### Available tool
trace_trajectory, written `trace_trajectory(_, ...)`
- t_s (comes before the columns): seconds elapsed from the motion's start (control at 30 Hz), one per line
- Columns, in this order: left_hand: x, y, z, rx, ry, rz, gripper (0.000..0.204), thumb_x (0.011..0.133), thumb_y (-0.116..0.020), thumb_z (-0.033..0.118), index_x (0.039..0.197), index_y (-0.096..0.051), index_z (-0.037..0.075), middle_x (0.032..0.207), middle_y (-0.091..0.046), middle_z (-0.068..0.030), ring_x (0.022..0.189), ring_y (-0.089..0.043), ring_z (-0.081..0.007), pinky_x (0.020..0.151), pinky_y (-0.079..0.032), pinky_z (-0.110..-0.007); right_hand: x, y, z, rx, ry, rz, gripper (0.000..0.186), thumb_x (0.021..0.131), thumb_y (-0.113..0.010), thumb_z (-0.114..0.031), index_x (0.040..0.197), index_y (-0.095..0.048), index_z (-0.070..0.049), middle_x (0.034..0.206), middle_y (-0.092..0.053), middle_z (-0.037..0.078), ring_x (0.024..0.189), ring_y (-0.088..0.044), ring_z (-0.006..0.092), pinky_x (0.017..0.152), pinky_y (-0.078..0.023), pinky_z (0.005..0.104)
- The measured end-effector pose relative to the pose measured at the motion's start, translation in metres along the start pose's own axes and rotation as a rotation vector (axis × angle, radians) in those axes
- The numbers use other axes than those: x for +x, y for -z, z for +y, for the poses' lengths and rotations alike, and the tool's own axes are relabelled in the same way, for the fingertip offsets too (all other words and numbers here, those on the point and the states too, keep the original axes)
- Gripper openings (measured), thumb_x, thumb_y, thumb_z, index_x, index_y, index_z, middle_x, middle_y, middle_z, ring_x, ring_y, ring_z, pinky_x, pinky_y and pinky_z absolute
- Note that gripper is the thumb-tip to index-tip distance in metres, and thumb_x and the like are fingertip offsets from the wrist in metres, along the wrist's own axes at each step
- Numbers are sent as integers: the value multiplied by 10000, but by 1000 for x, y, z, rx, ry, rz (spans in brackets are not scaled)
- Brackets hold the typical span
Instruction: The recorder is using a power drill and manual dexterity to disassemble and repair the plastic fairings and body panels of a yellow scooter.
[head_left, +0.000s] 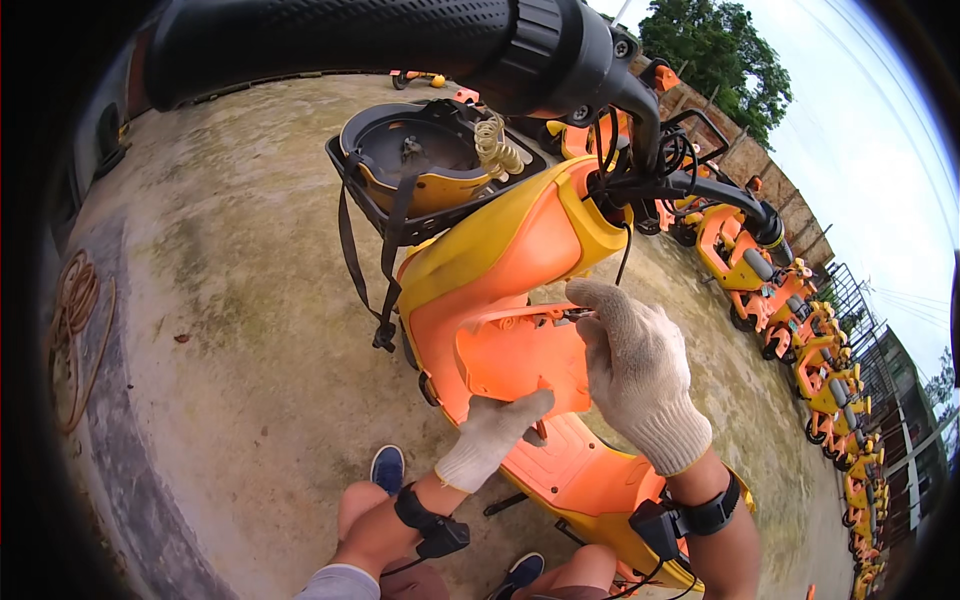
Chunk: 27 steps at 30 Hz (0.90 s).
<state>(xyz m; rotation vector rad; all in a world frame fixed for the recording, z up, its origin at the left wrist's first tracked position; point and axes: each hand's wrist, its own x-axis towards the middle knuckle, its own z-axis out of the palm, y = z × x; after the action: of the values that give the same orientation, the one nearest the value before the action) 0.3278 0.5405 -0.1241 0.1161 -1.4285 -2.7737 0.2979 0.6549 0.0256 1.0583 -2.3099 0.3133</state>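
Note:
My left hand, in a pale knit glove, grips the lower edge of a loose orange plastic panel, thumb over its face. The panel is held tilted above the footboard of an orange and yellow scooter. At the panel's upper right corner is my right hand, gloved too, with thumb and forefinger pinched together. A small shiny metal piece shows by those fingertips; its kind is too small to tell, and the other fingers hide the rest.
An upturned yellow helmet with hanging black straps and a coiled cream cable sits in the scooter's black front basket. A black handlebar grip crosses the top. Parked scooters line the right; a coiled hose lies far left.

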Motion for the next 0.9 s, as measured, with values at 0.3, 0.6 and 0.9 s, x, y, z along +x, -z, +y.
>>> trace_trajectory(0.3, 0, 1, 0, 38, -13, 7, 393, 840, -693, 118, 1194, -558, 14, 1044, -646, -81, 783, -647, -157, 480, -569, -298, -2, -1, -7, 306, -351, -45, 213, 906, -593, -76, 1115, -590, -120, 736, -657, 143, 677, -631, 370, 679, -495, 475)
trace_trajectory(0.6, -2, 1, 7, 35, -27, 41, 281, 808, -708, 150, 1022, -597, 6, 805, -632, -61, 572, -611, -135, 458, -548, -284, 3, -2, 7, -120, 97, -85, 434, 819, -638, -74, 1242, -576, -143, 840, -657, 86, 798, -618, 305, 761, -458, 437)
trace_trajectory(0.9, -4, 1, 20, 63, -10, 45, 282, 791, -717, 155, 1001, -590, 15, 635, -612, -27, 440, -564, -103, 423, -513, -259, 4, -8, 18, 124, 47, 52, 260, 885, -654, -47, 1139, -604, -33, 825, -645, 85, 677, -604, 170, 640, -481, 307)
